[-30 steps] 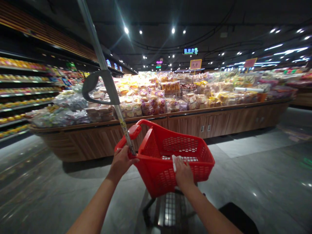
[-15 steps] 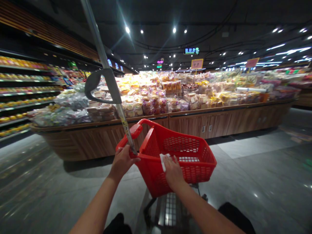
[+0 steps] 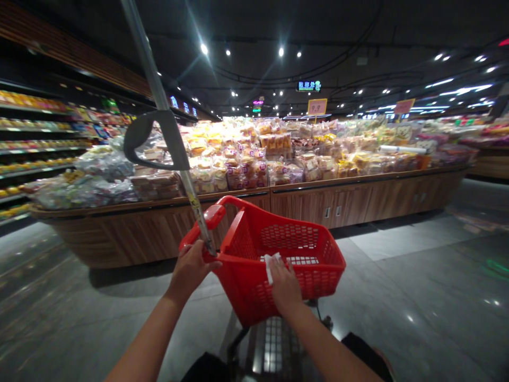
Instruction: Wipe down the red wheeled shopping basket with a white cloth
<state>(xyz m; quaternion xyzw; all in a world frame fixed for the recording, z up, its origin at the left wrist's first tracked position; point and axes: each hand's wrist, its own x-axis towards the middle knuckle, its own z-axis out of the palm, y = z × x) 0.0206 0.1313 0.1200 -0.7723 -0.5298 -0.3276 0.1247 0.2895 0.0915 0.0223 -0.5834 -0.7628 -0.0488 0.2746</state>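
A red plastic shopping cart point(image 3: 246, 286) stands right before me, its basket sides pierced with holes. My left hand point(image 3: 193, 268) is closed around the near end of its red handle point(image 3: 213, 216), by the foot of an upright metal pole point(image 3: 194, 204). A grey plastic loop point(image 3: 175, 140) is fixed on that pole. On the basket's near rim, my right hand point(image 3: 286, 284) presses a crumpled white tissue point(image 3: 271, 261). The fingers lie over the tissue and rim, and part of the tissue is hidden beneath them.
Behind the cart runs a long wooden display counter point(image 3: 250, 204) heaped with bagged bread point(image 3: 246, 164). Stocked shelves point(image 3: 35, 138) line the left side. A price sign point(image 3: 317, 106) rises above the goods. Grey tiled floor point(image 3: 397, 297) extends to the right.
My right hand and the tissue have slid a little toward the front along the near rim. My left hand stays on the handle. The cart and counter sit slightly further left in view.
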